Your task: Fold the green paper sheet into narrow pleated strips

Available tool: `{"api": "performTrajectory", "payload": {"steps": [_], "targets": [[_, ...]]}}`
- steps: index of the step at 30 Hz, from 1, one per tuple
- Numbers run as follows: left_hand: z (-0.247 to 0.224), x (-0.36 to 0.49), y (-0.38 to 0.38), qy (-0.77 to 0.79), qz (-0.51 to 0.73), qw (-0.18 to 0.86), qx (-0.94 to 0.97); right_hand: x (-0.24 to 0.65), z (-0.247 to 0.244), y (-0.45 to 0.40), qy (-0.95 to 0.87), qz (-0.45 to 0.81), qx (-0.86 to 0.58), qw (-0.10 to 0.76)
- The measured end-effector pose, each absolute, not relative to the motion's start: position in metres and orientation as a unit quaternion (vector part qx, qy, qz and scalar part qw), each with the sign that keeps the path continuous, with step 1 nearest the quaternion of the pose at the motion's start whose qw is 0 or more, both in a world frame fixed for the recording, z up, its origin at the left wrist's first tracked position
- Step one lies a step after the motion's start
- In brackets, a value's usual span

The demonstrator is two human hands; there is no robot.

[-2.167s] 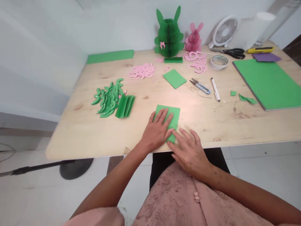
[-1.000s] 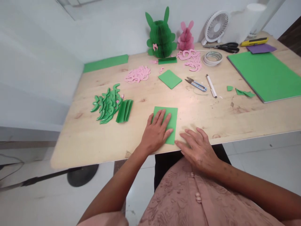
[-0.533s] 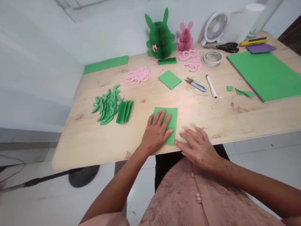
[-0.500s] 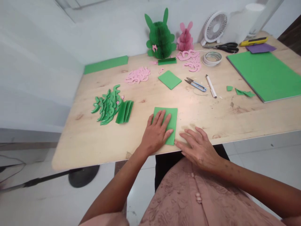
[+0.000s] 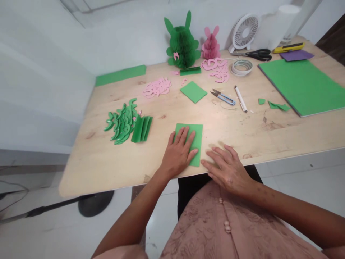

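Note:
A green paper rectangle lies flat near the front edge of the wooden table. My left hand rests on it with the fingers stretched out, covering its left part. To its right, my right hand lies on the table edge, fingers spread and holding nothing, the fingertips just short of the paper. A folded green paper piece stands to the left, beside a pile of curved green paper cutouts. Farther back lies a green paper square, with blue-handled thread snips and a white pen to its right.
At the back stand a green paper rabbit, a pink paper rabbit and a white fan. Pink cutouts, tape rolls, black-handled scissors, a yellow cutter and large green sheets lie around.

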State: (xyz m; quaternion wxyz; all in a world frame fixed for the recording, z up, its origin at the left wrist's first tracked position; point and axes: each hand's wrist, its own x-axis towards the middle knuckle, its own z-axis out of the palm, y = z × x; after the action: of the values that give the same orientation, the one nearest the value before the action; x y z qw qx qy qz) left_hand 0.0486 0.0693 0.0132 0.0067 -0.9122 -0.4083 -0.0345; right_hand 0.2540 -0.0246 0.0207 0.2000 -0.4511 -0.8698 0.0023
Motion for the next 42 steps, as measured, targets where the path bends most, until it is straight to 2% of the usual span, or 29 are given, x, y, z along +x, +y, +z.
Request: {"api": "performTrajectory", "payload": {"steps": [25,42], "targets": [[0.015,0.049,0.068,-0.412,-0.034,0.008,-0.911,0.256,0.021,-0.022,-0.883,-0.008,-0.417,0.215],[0.021,0.05,0.066,-0.402,-0.052,0.01,-0.914,0.264,0.028,-0.009,-0.911,-0.02,-0.362,0.195]]}}
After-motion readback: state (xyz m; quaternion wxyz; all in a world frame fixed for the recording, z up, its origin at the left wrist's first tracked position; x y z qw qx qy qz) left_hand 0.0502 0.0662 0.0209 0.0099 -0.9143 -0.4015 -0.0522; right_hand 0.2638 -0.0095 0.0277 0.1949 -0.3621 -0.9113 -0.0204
